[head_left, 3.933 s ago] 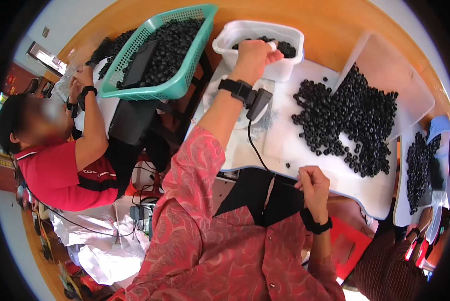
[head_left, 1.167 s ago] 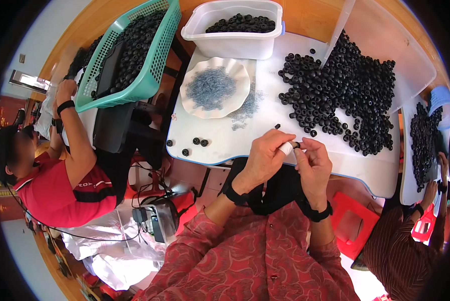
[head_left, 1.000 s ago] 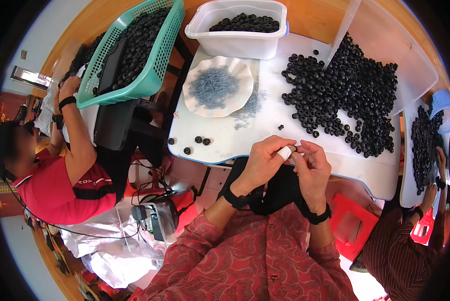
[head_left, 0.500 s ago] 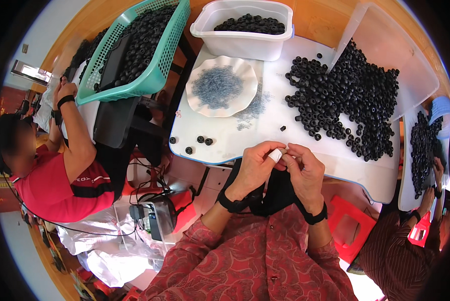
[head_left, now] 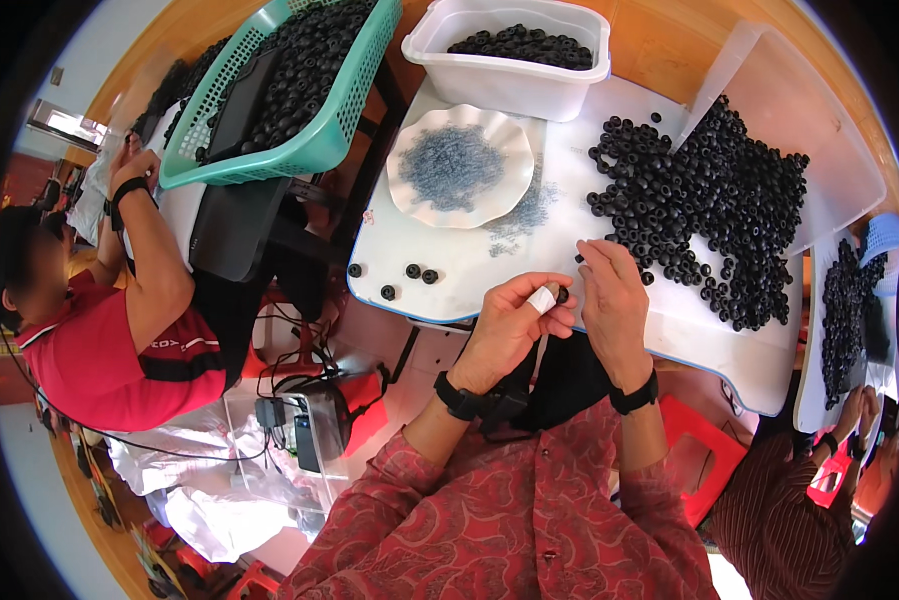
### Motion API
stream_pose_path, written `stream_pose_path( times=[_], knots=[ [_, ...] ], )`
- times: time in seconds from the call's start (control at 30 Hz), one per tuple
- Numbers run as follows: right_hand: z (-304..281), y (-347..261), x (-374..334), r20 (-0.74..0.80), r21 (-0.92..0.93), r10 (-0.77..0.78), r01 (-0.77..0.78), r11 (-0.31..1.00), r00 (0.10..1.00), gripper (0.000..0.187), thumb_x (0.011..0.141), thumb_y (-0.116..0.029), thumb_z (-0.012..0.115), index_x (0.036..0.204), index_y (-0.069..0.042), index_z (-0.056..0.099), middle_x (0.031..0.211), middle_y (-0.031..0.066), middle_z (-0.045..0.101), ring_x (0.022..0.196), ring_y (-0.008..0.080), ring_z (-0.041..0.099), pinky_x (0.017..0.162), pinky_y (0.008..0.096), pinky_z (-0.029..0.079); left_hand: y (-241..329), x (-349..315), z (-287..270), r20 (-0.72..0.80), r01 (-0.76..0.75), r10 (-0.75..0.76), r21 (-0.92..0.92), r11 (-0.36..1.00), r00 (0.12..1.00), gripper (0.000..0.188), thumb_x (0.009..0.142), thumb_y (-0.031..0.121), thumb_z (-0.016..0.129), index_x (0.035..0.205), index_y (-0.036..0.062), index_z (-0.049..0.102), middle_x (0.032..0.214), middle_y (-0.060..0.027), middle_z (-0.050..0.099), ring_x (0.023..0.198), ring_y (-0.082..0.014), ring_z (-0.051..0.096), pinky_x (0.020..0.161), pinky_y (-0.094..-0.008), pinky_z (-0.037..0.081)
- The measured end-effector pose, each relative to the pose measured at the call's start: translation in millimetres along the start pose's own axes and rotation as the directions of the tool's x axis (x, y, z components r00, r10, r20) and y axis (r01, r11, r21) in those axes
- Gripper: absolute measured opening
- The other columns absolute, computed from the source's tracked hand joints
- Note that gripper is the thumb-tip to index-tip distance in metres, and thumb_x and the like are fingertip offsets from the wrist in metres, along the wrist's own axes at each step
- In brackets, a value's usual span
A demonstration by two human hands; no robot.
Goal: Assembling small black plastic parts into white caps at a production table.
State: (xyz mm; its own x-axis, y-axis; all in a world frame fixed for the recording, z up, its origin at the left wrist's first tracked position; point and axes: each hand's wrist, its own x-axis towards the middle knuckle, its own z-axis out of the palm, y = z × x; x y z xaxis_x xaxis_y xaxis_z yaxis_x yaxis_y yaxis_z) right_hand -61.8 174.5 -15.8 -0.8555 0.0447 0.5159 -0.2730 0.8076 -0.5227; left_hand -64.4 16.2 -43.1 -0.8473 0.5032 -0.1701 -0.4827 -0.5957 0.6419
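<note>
Fingertips (head_left: 589, 256) of the right hand (head_left: 617, 310) have just come away from those of the left hand (head_left: 504, 328): half a second ago the two met around something small, and now a gap lies between them. A dark round piece (head_left: 562, 296) sits with the left hand alone, pinched between thumb and fingers, one digit wearing a white wrap (head_left: 542, 299). Taken from the scalloped plate (head_left: 518, 165), that piece is on the person's side and to the right. The right hand, farther right of the plate, has its fingers extended and close together, their tips at a tiny black part (head_left: 578, 259) on the white table (head_left: 424, 240); whether they grip it or merely lie beside it, I cannot tell. In effect, the left hand now does the holding and the right is free to reach, so the two-handed handling looks paused.

The plate carries a heap of small translucent bits (head_left: 449, 165), with more strewn at its right side. On its near left side are four loose black pieces (head_left: 413, 271), unmoved since the earlier views. Just behind it, toward the right, stands a white tub (head_left: 509, 85) of black rings, and well to its right spreads a large pile of black rings (head_left: 734, 195).
</note>
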Motion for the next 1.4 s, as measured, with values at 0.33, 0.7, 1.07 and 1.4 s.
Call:
stream_pose_path(
  times=[0.33, 0.7, 1.07, 1.4],
  knots=[
    [9.5, 9.7, -3.5, 0.054, -0.16, -0.021, 0.029, 0.987, 0.998, 0.019, 0.078, 0.004, 0.064, 0.096, -0.002, 0.062, 0.099, 0.0099, 0.057, 0.09, 0.0282, 0.059, 0.065, 0.0357, 0.052, 4.6, -4.2, 2.6, 0.035, 0.022, -0.017, -0.135, 0.991, 0.999, 0.029, 0.099, 0.008, 0.053, 0.124, -0.0052, 0.057, 0.106, -0.0164, 0.065, 0.083, -0.0138, 0.064, 0.075, -0.0252, 0.055],
    [-18.4, -7.4, -26.9, 0.288, 0.761, 0.476, -0.5, 0.413, 0.831, 0.023, 0.095, -0.004, 0.059, 0.117, 0.003, 0.063, 0.096, 0.0063, 0.065, 0.071, 0.0066, 0.057, 0.059, 0.021, 0.047, 4.8, -7.4, 12.1, 0.035, 0.023, -0.018, -0.136, 0.99, 0.999, 0.028, 0.098, 0.008, 0.056, 0.123, -0.0038, 0.059, 0.103, -0.0129, 0.066, 0.083, -0.0127, 0.064, 0.073, -0.0247, 0.054],
    [-33.1, -9.0, -34.3, 0.397, 0.855, 0.497, -0.507, 0.105, 0.772, 0.019, 0.096, -0.008, 0.061, 0.111, 0.004, 0.063, 0.098, 0.0099, 0.069, 0.073, 0.0074, 0.059, 0.058, 0.0194, 0.045, 2.1, -9.7, 25.2, 0.035, 0.025, -0.02, -0.125, 0.992, 0.999, 0.025, 0.097, 0.008, 0.058, 0.119, -0.0035, 0.06, 0.105, -0.0115, 0.066, 0.084, -0.0131, 0.064, 0.072, -0.0248, 0.055],
    [-35.4, -17.0, -37.6, 0.345, 0.839, 0.494, -0.498, 0.219, 0.798, 0.021, 0.095, -0.006, 0.062, 0.113, 0.003, 0.064, 0.09, 0.0061, 0.067, 0.071, 0.0065, 0.056, 0.059, 0.0194, 0.044, -0.8, -10.7, 26.6, 0.052, 0.024, -0.019, -0.1, 0.995, 0.998, 0.025, 0.097, 0.011, 0.059, 0.118, -0.0028, 0.06, 0.106, -0.0098, 0.065, 0.081, -0.0117, 0.061, 0.071, -0.0239, 0.053]
  ],
)
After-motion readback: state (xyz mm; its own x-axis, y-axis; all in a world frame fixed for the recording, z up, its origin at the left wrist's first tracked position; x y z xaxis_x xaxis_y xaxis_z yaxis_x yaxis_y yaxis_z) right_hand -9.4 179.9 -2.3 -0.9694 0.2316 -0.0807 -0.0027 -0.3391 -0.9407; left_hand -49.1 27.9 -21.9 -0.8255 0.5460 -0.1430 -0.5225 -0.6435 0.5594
